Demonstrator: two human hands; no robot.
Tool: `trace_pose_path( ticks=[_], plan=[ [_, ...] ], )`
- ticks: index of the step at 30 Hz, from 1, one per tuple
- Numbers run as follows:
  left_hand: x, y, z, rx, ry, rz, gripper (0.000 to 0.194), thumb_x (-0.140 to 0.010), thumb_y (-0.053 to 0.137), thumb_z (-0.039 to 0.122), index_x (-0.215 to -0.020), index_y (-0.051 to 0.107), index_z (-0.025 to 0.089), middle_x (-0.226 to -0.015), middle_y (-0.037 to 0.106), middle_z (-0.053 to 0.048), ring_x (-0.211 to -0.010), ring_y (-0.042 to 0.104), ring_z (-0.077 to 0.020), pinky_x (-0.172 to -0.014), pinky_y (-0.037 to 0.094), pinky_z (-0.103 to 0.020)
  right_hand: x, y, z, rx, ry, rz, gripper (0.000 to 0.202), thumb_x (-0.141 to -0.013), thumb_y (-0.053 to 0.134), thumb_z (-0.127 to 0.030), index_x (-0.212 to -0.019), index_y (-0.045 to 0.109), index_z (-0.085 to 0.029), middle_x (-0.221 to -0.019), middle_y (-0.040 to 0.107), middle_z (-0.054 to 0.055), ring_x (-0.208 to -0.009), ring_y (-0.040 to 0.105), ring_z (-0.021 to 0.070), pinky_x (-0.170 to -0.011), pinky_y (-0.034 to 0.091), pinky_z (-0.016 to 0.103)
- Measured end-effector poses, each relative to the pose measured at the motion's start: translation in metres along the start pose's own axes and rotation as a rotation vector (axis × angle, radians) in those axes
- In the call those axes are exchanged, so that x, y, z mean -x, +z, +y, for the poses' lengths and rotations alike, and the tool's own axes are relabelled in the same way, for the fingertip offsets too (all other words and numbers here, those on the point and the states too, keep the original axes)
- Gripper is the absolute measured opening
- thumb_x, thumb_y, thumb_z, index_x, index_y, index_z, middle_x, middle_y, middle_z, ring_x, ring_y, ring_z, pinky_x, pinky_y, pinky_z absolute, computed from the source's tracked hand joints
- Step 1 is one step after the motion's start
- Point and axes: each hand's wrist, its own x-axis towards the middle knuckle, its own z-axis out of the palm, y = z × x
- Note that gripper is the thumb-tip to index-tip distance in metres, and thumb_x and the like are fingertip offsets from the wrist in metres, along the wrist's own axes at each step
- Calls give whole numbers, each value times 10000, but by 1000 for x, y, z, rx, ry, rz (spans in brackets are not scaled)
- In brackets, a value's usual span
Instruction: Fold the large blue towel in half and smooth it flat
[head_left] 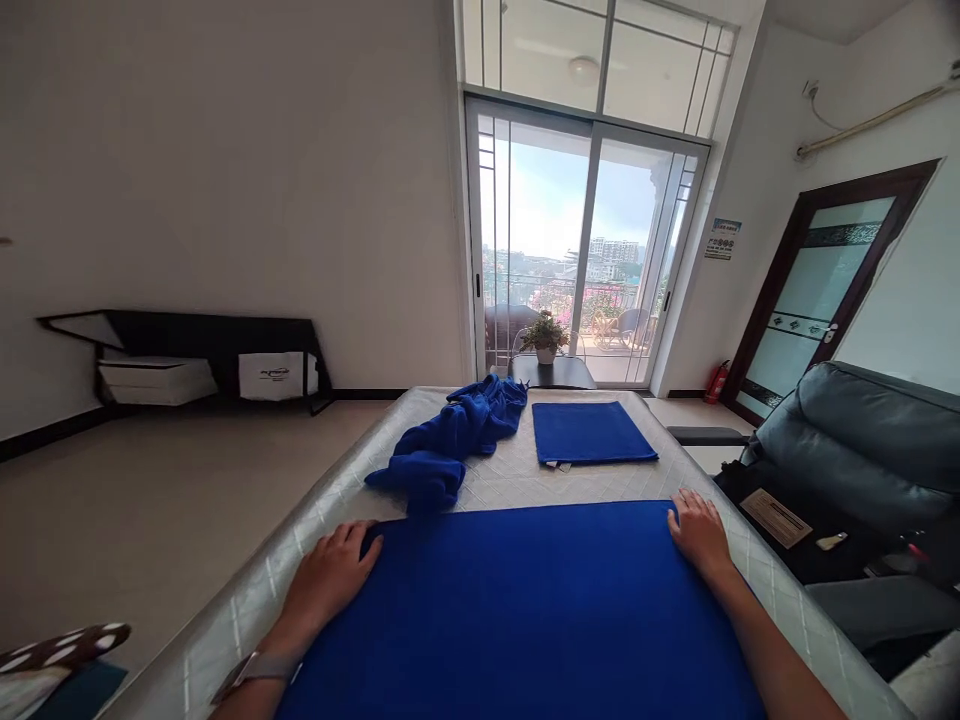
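Thumbs parted from fingers, the left hand (330, 575) and right hand (701, 535) rest at the far corners of the spread blue cloth (525, 610) on the mattress (499, 487). Toward its far edge, a crumpled cloth (457, 435) lies left of a folded cloth (592, 433).

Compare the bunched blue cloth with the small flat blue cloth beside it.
The bunched cloth is heaped in loose folds; the small flat cloth is smooth.
The bunched cloth has an irregular outline, the small flat cloth four fairly straight edges.
Both are blue and lie on the pale surface.
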Motion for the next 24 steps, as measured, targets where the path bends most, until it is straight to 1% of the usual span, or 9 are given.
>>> trace_pose_path(
  ticks=[3, 7, 11, 13, 15, 17, 19, 21, 24],
  plan=[
    [2, -1, 2, 0, 2, 14, 663, -956, 291, 515, -1350, 653, 124, -1353, 676, -194, -1232, 623, -385, -1060, 482, -542, 14, -20, -45, -50, -95, -6, 567, -1012, 310, -290, -1484, 591, -153, -1603, 505, 109, -1547, 336, 262, -1295, 121, 447],
    [4, -3, 5, -7, 10, 32, 642, -970, 274, 486, -1335, 660, 127, -1333, 687, -185, -1213, 628, -378, -1045, 487, -533, 52, -40, -139, -240, -385, -124, 590, -1032, 319, -362, -1533, 536, -139, -1604, 501, 111, -1534, 369, 250, -1302, 154, 424],
    [7, -4, 7, -36, 17, 40, 615, -979, 282, 452, -1336, 658, 121, -1339, 687, -183, -1207, 630, -371, -1047, 483, -519, 99, -45, -244, -418, -640, -244, 661, -1054, 322, -497, -1610, 422, -153, -1670, 389, 96, -1568, 303, 266, -1302, 185, 436],
    [8, -5, 7, -46, 26, 44, 614, -987, 276, 438, -1349, 649, 112, -1351, 681, -188, -1216, 629, -367, -1058, 476, -514, 114, -43, -288, -473, -709, -258, 682, -1058, 325, -526, -1631, 376, -160, -1695, 332, 94, -1582, 265, 277, -1304, 184, 468],
    [9, -5, 7, -55, 37, 48, 607, -993, 268, 422, -1353, 646, 111, -1357, 680, -189, -1216, 633, -362, -1063, 473, -508, 121, -40, -322, -500, -729, -271, 701, -1061, 322, -543, -1642, 343, -151, -1711, 282, 103, -1597, 212, 285, -1306, 170, 500],
    [9, -5, 7, -69, 42, 54, 591, -997, 267, 405, -1353, 647, 126, -1356, 686, -180, -1214, 639, -356, -1057, 478, -498, 121, -36, -344, -507, -704, -299, 718, -1064, 315, -553, -1649, 312, -137, -1722, 235, 116, -1608, 155, 286, -1308, 143, 522],
    [10, -6, 7, -85, 41, 57, 578, -1002, 267, 392, -1360, 646, 142, -1358, 691, -168, -1215, 644, -347, -1050, 484, -482, 119, -33, -354, -508, -667, -323, 735, -1065, 304, -567, -1659, 278, -135, -1730, 192, 119, -1614, 113, 283, -1308, 110, 536],
    [10, -7, 8, -94, 48, 55, 576, -1003, 267, 383, -1364, 645, 141, -1363, 691, -164, -1215, 646, -345, -1049, 485, -474, 116, -30, -354, -510, -638, -332, 744, -1067, 281, -582, -1667, 250, -143, -1736, 167, 112, -1617, 92, 275, -1309, 87, 539],
    [11, -8, 8, -86, 56, 54, 585, -1000, 271, 385, -1356, 647, 113, -1352, 690, -187, -1200, 646, -355, -1048, 484, -489, 111, -26, -342, -500, -605, -333, 739, -1071, 250, -582, -1671, 238, -150, -1741, 164, 98, -1619, 92, 260, -1310, 71, 521]
  ],
)
